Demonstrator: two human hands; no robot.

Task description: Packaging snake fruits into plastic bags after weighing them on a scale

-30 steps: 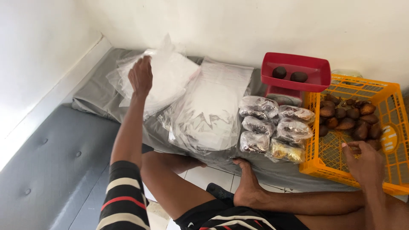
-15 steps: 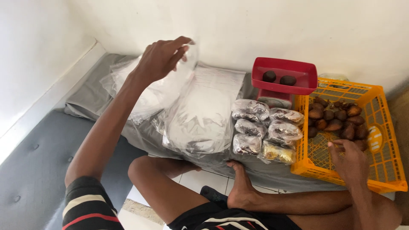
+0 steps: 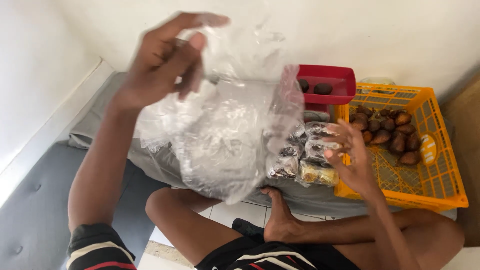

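the left hand (image 3: 160, 62) is pinching a thin, crinkly clear plastic bag (image 3: 225, 135), lifting it over the legs. the right hand (image 3: 350, 155) is hovering loose-fingered, gripping nothing, beside the yellow lattice crate (image 3: 425, 185) of scaly brown fruit (image 3: 387, 132), near small filled packets (image 3: 305, 160).

A yellow crate (image 3: 440, 175) of brown fruit (image 3: 395, 132) sits beside a red tray (image 3: 327, 80) and small filled packets (image 3: 315, 172).
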